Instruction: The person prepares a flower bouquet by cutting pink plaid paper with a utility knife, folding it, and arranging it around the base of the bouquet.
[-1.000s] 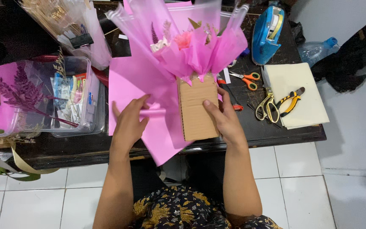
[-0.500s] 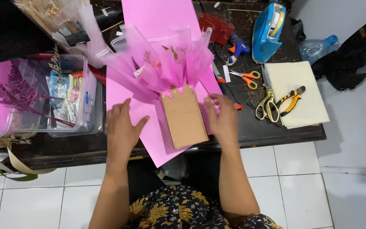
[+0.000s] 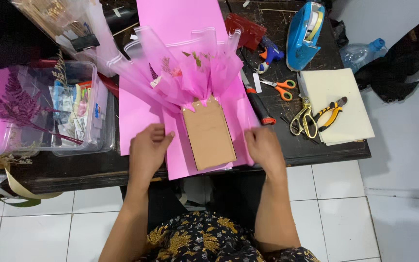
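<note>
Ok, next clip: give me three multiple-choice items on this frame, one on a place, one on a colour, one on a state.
1. Where does the brown cardboard piece lie?
A. on the pink paper sheet
B. in the clear plastic bin
C. on the white floor

2. What colour are the handles of the small scissors?
A. green
B. orange
C. black

3. How do the left hand and right hand stand?
A. both lifted off the table
B. both gripping scissors
C. both resting at the pink sheet's edges, either side of the cardboard

Answers:
1. A, the cardboard sits on the pink sheet, below the bouquet wrap.
2. B, the loops are orange.
3. C, each hand lies on the sheet, tool-free.
</note>
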